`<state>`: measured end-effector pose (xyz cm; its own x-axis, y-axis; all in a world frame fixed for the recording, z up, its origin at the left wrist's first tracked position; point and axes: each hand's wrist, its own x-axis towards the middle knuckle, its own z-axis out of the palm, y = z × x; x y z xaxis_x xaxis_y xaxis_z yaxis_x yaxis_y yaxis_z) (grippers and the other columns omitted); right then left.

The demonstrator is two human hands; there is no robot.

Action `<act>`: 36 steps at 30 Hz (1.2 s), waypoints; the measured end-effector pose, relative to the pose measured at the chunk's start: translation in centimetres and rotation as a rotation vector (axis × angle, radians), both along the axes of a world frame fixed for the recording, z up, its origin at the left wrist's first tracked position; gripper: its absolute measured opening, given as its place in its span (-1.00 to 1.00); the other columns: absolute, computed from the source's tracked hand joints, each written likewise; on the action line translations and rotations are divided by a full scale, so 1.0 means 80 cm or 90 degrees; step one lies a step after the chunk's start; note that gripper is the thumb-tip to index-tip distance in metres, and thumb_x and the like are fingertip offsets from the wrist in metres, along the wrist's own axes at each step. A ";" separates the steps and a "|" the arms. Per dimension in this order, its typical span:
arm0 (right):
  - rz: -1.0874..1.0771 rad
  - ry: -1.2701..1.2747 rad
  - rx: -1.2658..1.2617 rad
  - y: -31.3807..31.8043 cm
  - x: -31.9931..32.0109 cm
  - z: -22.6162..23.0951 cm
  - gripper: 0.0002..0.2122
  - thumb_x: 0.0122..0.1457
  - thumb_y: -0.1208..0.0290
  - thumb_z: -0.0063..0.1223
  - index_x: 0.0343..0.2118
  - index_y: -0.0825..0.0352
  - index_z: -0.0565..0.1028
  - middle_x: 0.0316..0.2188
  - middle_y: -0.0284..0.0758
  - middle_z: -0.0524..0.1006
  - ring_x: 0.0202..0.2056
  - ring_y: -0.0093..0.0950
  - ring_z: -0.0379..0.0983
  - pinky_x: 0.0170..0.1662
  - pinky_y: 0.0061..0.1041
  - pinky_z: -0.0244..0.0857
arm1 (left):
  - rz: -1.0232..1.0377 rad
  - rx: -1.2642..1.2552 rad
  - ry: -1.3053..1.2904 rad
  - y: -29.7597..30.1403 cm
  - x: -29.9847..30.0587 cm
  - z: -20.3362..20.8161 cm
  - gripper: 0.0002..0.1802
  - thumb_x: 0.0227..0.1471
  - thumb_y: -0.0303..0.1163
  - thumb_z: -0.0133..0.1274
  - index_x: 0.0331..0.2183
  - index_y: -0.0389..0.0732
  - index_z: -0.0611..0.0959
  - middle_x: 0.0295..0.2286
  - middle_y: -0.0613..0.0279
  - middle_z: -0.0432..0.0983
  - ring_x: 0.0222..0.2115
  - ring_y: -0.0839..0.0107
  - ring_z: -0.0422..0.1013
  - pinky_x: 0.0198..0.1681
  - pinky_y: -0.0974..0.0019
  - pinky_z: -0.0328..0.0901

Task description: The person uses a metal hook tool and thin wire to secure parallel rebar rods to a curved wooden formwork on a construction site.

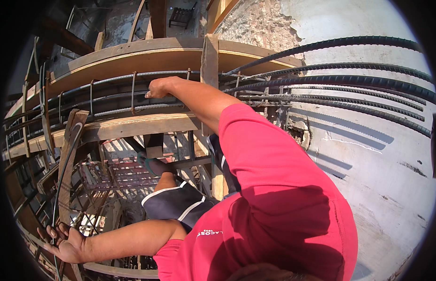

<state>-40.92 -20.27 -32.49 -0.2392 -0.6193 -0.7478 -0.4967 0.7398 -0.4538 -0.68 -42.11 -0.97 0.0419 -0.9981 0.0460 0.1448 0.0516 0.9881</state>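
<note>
The whole right side was filled by a pale, scuffed plaster wall (382, 201), striped by shadows of steel. Before it, the lower middle was taken up by a bright pink shirt (283, 187), both its wearer's arms stretched out. Across the upper left ran the rebar cage (133, 91), hemmed in by a rear board (133, 58) and a front timber (143, 124), its long bars ringed by thin stirrups. On the right, thick ribbed bars (340, 80) were seen jutting out along the wall. Below, dark shorts (173, 203) edged in white were glimpsed. At the left a slanted timber (68, 164) was propped against the front timber, while an upright timber (209, 61) was set across the cage. And the left hand (68, 243), low at the left: its fingers were loosely bent and parted beside a thin, hook-ended rod (61, 178); whether that was gripped could not be told. Up at the cage, the right hand (160, 87) was held over the bars, fingers curled downward, anything between them hidden from view.
</note>
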 end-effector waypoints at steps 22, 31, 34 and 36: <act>-0.026 0.017 -0.080 0.027 0.006 -0.032 -0.67 0.36 0.15 -0.02 -0.02 0.26 0.62 -0.04 -0.14 0.62 -0.12 -0.13 0.56 -0.04 -0.13 0.39 | -0.101 -0.015 0.052 -0.017 0.004 -0.012 -0.50 0.41 -0.06 -0.30 -0.04 -0.30 0.52 -0.45 0.16 0.37 -0.47 0.37 0.24 -0.42 0.34 0.16; 0.064 0.094 0.006 0.029 0.004 -0.010 -0.63 0.14 0.48 0.04 0.04 0.27 0.61 0.11 -0.16 0.56 0.07 -0.16 0.54 0.04 -0.16 0.47 | -0.088 -0.012 -0.005 -0.001 -0.052 -0.010 -0.43 0.43 -0.06 -0.36 0.09 -0.29 0.51 -0.44 0.21 0.39 -0.47 0.46 0.25 -0.44 0.39 0.14; 0.089 0.082 0.011 0.013 0.001 0.002 -0.63 0.11 0.54 0.07 0.01 0.28 0.63 0.07 -0.14 0.58 0.09 -0.15 0.53 0.05 -0.18 0.46 | -0.120 -0.026 0.013 -0.013 -0.029 -0.009 -0.44 0.43 -0.07 -0.35 0.09 -0.28 0.52 -0.44 0.21 0.40 -0.47 0.47 0.26 -0.44 0.40 0.14; 0.080 0.059 0.049 0.006 0.013 0.021 -0.65 0.12 0.54 0.05 -0.01 0.29 0.64 0.05 -0.13 0.60 0.08 -0.14 0.54 0.05 -0.17 0.46 | -0.065 -0.033 -0.016 -0.008 -0.030 -0.006 -0.45 0.43 -0.07 -0.35 0.08 -0.29 0.53 -0.44 0.20 0.40 -0.47 0.46 0.26 -0.45 0.40 0.14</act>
<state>-39.90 -19.78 -30.79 -0.2336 -0.5899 -0.7729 -0.6249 0.7001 -0.3455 -3.09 -42.75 -1.41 -0.0616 -0.9933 0.0976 0.1269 0.0892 0.9879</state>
